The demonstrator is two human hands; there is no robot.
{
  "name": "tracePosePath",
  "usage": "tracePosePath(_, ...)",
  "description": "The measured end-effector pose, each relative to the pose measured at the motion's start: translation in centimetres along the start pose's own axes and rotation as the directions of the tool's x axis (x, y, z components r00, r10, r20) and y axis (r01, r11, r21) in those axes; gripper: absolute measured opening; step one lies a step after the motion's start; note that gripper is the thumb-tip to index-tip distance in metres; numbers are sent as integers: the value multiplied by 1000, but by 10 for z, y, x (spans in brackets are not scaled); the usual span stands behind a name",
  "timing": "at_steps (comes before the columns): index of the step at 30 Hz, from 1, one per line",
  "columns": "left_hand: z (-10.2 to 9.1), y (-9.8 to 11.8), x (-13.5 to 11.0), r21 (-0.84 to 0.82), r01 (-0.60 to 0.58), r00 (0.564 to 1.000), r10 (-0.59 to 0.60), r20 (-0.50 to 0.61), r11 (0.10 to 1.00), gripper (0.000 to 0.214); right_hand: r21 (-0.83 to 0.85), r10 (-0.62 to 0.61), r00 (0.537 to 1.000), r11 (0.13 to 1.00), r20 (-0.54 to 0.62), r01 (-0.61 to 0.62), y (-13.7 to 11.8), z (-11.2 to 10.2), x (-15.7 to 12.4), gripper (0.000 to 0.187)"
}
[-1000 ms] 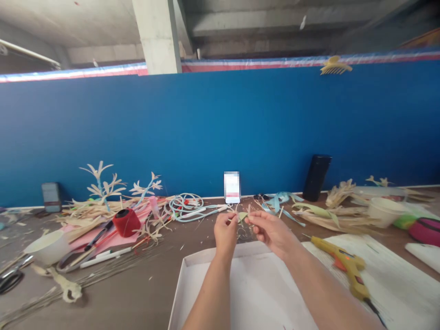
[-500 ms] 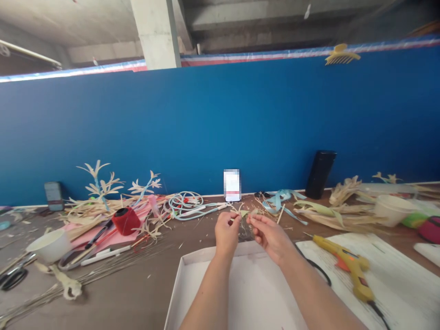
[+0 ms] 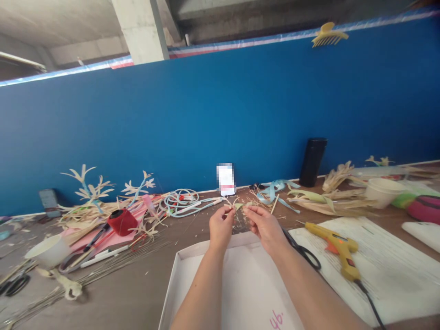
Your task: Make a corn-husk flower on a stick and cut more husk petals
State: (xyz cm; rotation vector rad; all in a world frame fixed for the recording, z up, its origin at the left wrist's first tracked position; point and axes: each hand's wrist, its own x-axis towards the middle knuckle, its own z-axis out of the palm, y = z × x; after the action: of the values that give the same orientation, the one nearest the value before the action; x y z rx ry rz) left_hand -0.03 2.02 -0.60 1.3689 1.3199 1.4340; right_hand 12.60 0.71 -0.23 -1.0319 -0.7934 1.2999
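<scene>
Over the brown table [image 3: 127, 288], before a blue partition [image 3: 185, 123], 2 hands [image 3: 220, 225] [image 3: 264, 224] pinch tiny pale pieces [image 3: 244, 207].

A glue gun [image 3: 344, 252], red spool [image 3: 124, 223] and pale flowers [image 3: 99, 188] suggest a craft workshop.

You pinch a small, pale sliver [image 3: 244, 206] at your right fingertips [image 3: 249, 210]; mostly hidden, its full shape is unclear.

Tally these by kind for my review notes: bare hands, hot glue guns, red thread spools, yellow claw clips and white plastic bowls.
Bare hands: 2 (left hand, right hand)
Hot glue gun: 1
Red thread spool: 1
Yellow claw clip: 1
White plastic bowls: 2 (left-side bowl, right-side bowl)
Total: 7
</scene>
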Motion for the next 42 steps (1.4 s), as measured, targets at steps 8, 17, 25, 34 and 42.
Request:
tracePosePath(8,2,6,-2,-77,22,999,-19,41,997,26,16,-20,1000,1000,4,20,-2,2,-1,31)
tracePosePath(17,6,7,-5,-143,19,995,-5,101,989,27,-24,-29,1000,999,0,29,-1,3,-3,32)
tracePosePath(25,9,11,-8,-175,42,992,-20,126,984,26,34,-41,999,999,-25,42,1,3,0,33)
tracePosePath(34,10,12,-9,-160,9,994,10,113,987,22,33,-44,999,998,-27,45,6,6,1,35)
tracePosePath(42,10,12,-8,-179,22,995,-3,101,984,21,108,-5,1000,994,-14,6,4,8,-1,36)
